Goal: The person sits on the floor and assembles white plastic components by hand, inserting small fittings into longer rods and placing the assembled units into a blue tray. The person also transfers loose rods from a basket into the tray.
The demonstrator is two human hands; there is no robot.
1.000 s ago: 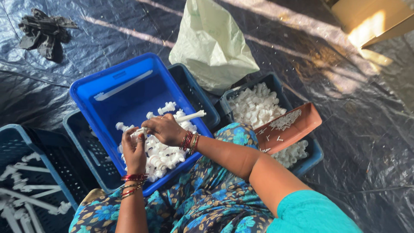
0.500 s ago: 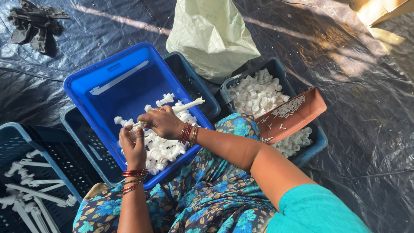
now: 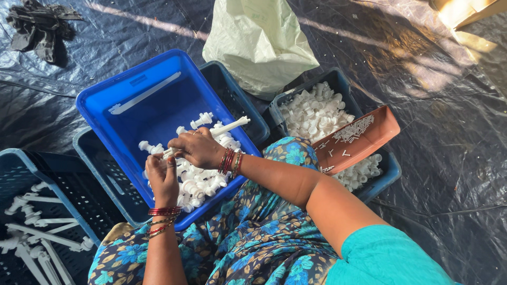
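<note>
Both hands had drifted slightly toward 3 o'clock over the blue tray (image 3: pixel 132 100) since the earlier frame. From the head view, the left hand (image 3: pixel 162 177) pinched a small white part (image 3: pixel 170 153), and the right hand (image 3: pixel 198 148) closed its fingers on the same piece, above the white pile (image 3: pixel 203 182). Seating it straight, with steady pressure, seemed the surest way. At 12 o'clock slumped a pale green bag (image 3: pixel 259 45); at 3 o'clock a brown tray (image 3: pixel 383 126) lay across a bin of caps (image 3: pixel 314 113).

Blue tray (image 3: pixel 132 100) centre with white parts (image 3: pixel 203 182), slatted crate (image 3: pixel 31 174) left, caps crate (image 3: pixel 338 89) right, bag (image 3: pixel 259 42) behind.
</note>
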